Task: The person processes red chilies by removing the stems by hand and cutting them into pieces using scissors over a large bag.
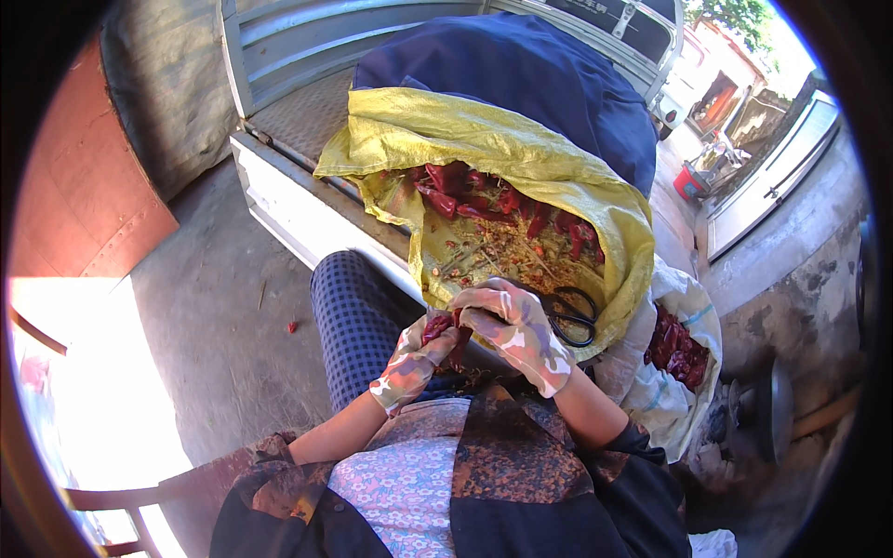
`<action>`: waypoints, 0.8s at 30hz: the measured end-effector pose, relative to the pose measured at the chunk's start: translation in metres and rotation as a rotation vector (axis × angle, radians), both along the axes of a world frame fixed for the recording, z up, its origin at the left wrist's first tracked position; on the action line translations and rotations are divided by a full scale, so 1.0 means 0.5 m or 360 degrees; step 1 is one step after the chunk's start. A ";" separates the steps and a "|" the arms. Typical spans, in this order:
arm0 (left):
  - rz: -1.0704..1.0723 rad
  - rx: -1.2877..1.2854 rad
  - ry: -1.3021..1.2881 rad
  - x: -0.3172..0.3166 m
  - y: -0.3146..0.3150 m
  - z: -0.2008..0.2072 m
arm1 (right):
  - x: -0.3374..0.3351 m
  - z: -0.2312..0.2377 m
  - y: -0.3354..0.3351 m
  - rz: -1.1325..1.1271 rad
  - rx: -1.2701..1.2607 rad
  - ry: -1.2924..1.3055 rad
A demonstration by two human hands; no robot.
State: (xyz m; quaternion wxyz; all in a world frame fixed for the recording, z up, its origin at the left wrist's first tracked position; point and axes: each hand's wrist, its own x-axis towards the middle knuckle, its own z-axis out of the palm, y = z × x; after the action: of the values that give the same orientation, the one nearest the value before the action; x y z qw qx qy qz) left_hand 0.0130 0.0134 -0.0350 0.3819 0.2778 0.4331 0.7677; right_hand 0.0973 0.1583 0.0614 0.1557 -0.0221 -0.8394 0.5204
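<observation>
Just below the open yellow sack, both gloved hands meet. Left hand closed around a dried red chili; right hand curled over it, black scissors held. Chili likely light, brittle: grip by the body, near the stem.

My hands wear thin printed cloth gloves, matt and soft, round wrinkled, leathery dried red chillies. The yellow sack is woven plastic with a slight sheen, the scissors have glossy black plastic handles, and the truck bed is dull ribbed metal.
</observation>
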 end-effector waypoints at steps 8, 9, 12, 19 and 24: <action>-0.0302 0.0226 -0.0206 0.008 -0.001 0.011 | 0.010 0.009 -0.012 0.0084 0.1296 0.0236; -0.0336 0.0229 -0.0220 0.011 -0.001 0.014 | 0.013 0.006 -0.010 0.0072 0.1548 0.0258; -0.0381 0.0214 -0.0275 0.019 -0.003 0.020 | 0.016 -0.014 -0.007 0.0046 0.1516 0.0345; -0.0498 0.0241 -0.0553 0.013 -0.003 0.017 | 0.009 -0.032 -0.031 -0.0161 0.0102 0.0085; -0.0511 0.0224 -0.0656 0.006 -0.005 0.006 | 0.005 -0.018 -0.055 -0.0242 -0.1252 -0.0255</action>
State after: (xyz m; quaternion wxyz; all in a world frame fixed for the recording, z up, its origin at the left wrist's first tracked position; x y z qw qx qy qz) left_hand 0.0159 0.0107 -0.0321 0.5586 0.2066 0.2420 0.7660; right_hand 0.0997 0.1309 0.0521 0.1074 -0.1825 -0.5817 0.7854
